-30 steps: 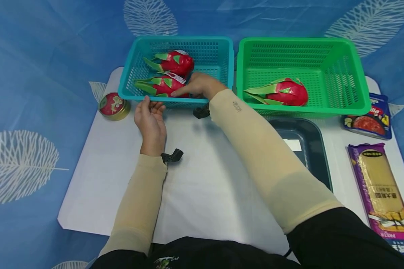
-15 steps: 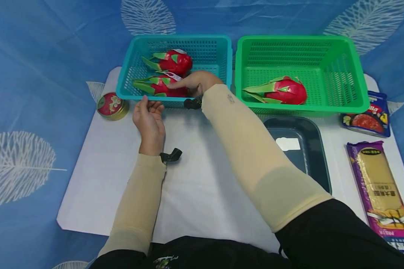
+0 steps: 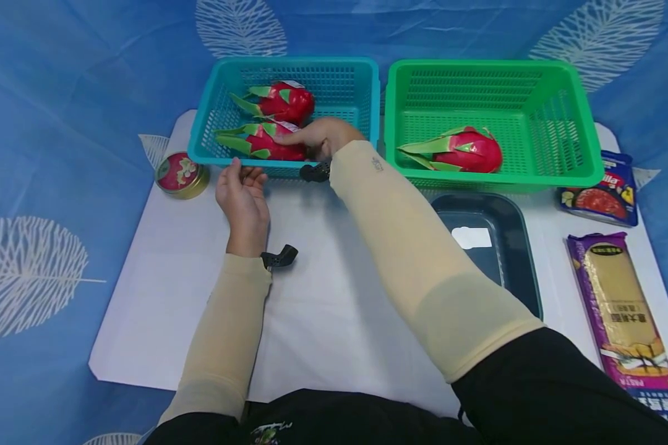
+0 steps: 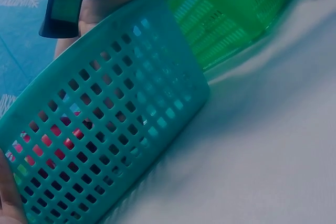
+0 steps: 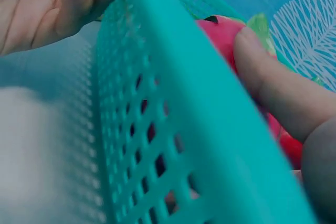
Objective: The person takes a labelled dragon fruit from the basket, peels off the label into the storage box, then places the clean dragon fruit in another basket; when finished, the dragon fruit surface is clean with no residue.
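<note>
Two red dragon fruits with green scales lie in the teal basket (image 3: 367,93). My right hand (image 3: 323,137) reaches over the front wall and grips the near dragon fruit (image 3: 258,141), with a finger (image 5: 273,87) pressed on its red skin (image 5: 223,35). The far dragon fruit (image 3: 282,102) lies untouched behind it. My left hand (image 3: 243,191) rests on the white mat against the basket's front wall (image 4: 105,129), thumb at the rim and fingers loosely curled, holding nothing. The left hand (image 5: 63,3) also shows outside the wall (image 5: 157,103).
The green basket (image 3: 584,123) to the right holds one dragon fruit (image 3: 467,151). A dark tray (image 3: 520,247) lies in front of it. A round tin (image 3: 180,175) stands left of the teal basket. Two food packets (image 3: 623,303) (image 3: 603,194) lie at the right edge.
My right hand has slid a little further left over the near dragon fruit and closed on it. The left hand has stayed by the basket's front wall.
</note>
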### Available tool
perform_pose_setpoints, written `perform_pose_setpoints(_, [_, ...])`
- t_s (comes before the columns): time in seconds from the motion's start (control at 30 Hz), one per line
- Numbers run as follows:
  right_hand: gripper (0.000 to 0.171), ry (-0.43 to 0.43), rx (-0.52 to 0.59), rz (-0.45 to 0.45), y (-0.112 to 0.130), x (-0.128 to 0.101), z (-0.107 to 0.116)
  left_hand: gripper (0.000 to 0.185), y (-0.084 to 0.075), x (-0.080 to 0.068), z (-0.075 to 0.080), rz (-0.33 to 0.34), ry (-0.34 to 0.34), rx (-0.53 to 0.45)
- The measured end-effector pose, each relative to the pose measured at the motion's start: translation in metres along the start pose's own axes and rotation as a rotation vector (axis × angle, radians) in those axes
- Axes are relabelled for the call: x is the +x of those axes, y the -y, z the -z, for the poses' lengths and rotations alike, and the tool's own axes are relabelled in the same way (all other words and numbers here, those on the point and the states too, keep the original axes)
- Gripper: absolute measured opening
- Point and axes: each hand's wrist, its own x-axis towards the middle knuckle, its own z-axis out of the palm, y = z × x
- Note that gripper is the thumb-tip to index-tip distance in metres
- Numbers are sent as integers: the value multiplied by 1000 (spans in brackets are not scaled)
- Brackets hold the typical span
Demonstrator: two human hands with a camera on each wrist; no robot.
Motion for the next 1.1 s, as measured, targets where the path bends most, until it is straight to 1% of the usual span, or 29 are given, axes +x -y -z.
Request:
perform_pose_setpoints(0.07, [88,-30,-26,27,-1,-2,-1,43,-1,0,0,7,-6,13])
perform_pose_setpoints(0.2, [83,-104,-104,120,-4,-7,-3,46,-3,0,-1,13,-5,17])
perform_pose_setpoints(0.37, [82,-162,-176,241,-8,-7,-4,44,-3,-1,-1,16,-1,12])
perform_pose_setpoints(0.43, [83,-192,-187,284,-9,-6,-5,46,-4,-2,-1,17,1,22])
perform_pose_setpoints(0.5, [82,-211,-174,325,-9,-6,-5,47,-4,-2,-1,19,0,27])
perform_pose_setpoints(0.53, [82,-215,-164,342,-9,-5,-5,49,-4,-1,-1,18,0,30])
perform_pose_setpoints(0.67, [79,-200,-127,408,-10,-4,-6,42,-5,-1,-2,21,-9,21])
perform_pose_setpoints(0.8, [80,-194,-162,440,-11,-4,-5,33,-5,-2,-2,17,-9,8])
perform_pose_setpoints(0.9, [82,-202,-200,462,-12,-4,-5,34,-5,-2,-2,16,-10,6])
perform_pose_setpoints(1.1, [82,-208,-222,483,-12,-8,-7,42,-6,-2,-2,20,-12,26])
